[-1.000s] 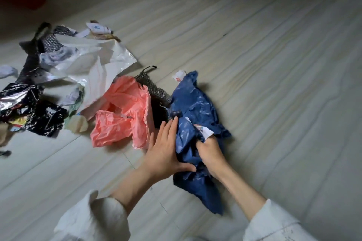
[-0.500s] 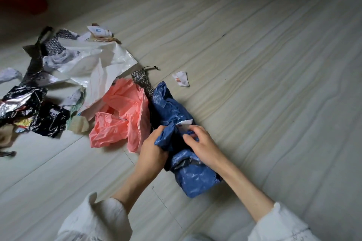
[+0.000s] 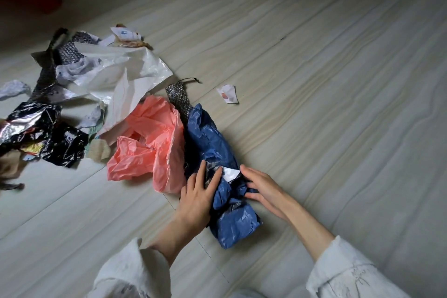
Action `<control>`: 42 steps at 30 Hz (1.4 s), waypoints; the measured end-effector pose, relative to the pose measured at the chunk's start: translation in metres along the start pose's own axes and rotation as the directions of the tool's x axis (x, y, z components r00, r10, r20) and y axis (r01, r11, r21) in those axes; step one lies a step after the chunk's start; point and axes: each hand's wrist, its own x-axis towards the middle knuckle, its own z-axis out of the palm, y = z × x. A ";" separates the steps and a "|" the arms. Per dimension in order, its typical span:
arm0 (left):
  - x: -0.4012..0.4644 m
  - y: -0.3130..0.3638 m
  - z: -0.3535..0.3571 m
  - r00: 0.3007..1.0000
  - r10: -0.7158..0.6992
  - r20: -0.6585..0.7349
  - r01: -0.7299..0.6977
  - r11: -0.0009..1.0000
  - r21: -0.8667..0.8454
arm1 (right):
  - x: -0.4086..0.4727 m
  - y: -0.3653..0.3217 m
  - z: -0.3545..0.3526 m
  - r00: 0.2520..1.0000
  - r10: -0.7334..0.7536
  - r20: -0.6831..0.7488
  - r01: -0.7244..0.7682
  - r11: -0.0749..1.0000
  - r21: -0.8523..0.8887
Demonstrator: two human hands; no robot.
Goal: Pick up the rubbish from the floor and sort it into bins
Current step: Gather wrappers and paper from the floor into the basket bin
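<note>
head view, looking down at the floor (image 3: 314, 80). we see the blue plastic bag (image 3: 212, 147) lying crumpled lengthwise between both hands, its far end touching a strip of dark bubble wrap (image 3: 179, 101) and its left edge against the pink plastic bag (image 3: 150, 147).

left hand (image 3: 197, 198): fingers straight and slightly spread, laid flat on the bag's middle, pressing it down. right hand (image 3: 263, 187): fingers straight and close together, tips against the bag's right side near a white label (image 3: 231, 173). neither hand pinches or curls round anything. our reading: the bag is being pressed and folded into a smaller bundle before lifting; it is not yet off the floor.

other rubbish left of the hands: white plastic bag (image 3: 125, 77), shiny black foil wrapper (image 3: 38, 128), crumpled paper (image 3: 13, 88), and a small torn paper scrap (image 3: 228, 94) alone on the floor beyond the blue bag. no bins in view.

risks, as we judge them:
- thin crumpled film is springy; once the flat press lifts, the bundle may unfold, so a one-handed pick could trail loose ends.
- pink bag and bubble wrap touch the blue bag; gathering it may drag them along and mix the sorting.
- the small scrap lies apart from the pile and is easy to overlook.
</note>
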 end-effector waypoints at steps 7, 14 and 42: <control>0.006 0.001 0.005 0.989 0.086 0.121 -0.110 0.970 0.218 | 0.001 0.009 0.002 1.000 0.003 0.018 -0.001 0.996 -0.093; 0.009 0.016 0.010 0.985 0.155 -0.073 -0.135 0.965 0.223 | 0.010 -0.021 0.000 0.863 -0.478 -0.165 0.191 0.610 -0.769; 0.013 -0.002 -0.076 0.824 0.276 -0.494 -0.262 0.960 0.100 | 0.065 -0.079 -0.008 0.825 -0.429 -0.369 0.253 0.863 -0.438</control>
